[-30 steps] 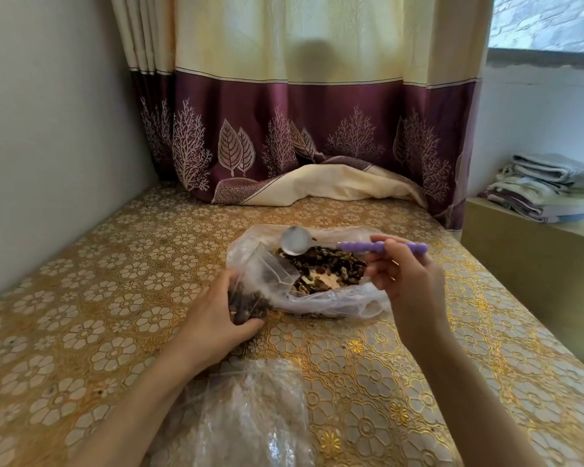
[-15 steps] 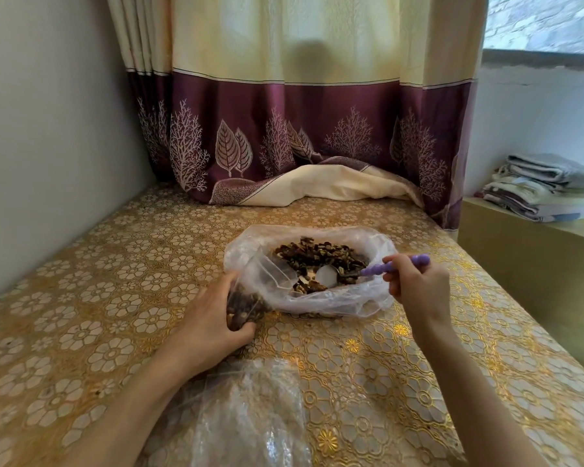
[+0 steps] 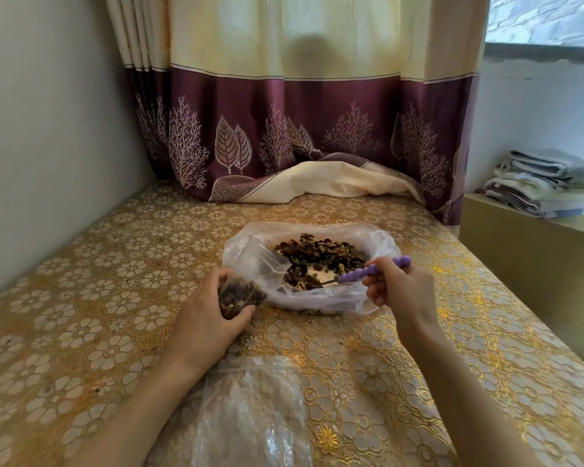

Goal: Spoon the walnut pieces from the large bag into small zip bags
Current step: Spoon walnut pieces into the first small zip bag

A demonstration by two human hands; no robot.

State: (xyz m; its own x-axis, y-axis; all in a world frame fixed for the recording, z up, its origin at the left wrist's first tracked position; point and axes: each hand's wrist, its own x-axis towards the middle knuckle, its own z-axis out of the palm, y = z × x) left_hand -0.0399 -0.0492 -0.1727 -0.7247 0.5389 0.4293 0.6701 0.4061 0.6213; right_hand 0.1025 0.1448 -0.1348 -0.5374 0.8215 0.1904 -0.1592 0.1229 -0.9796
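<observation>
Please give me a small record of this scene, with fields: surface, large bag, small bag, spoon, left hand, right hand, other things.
surface: table with a gold flower-pattern cover
large bag: large bag lies open, walnut pieces inside
small bag: small zip bag, partly filled, beside the large bag
spoon: purple-handled spoon, bowl down among the walnuts
left hand: left hand grips the small zip bag
right hand: right hand holds the spoon handle
other things: clear plastic near the front edge; curtain behind; folded cloths at the right
</observation>
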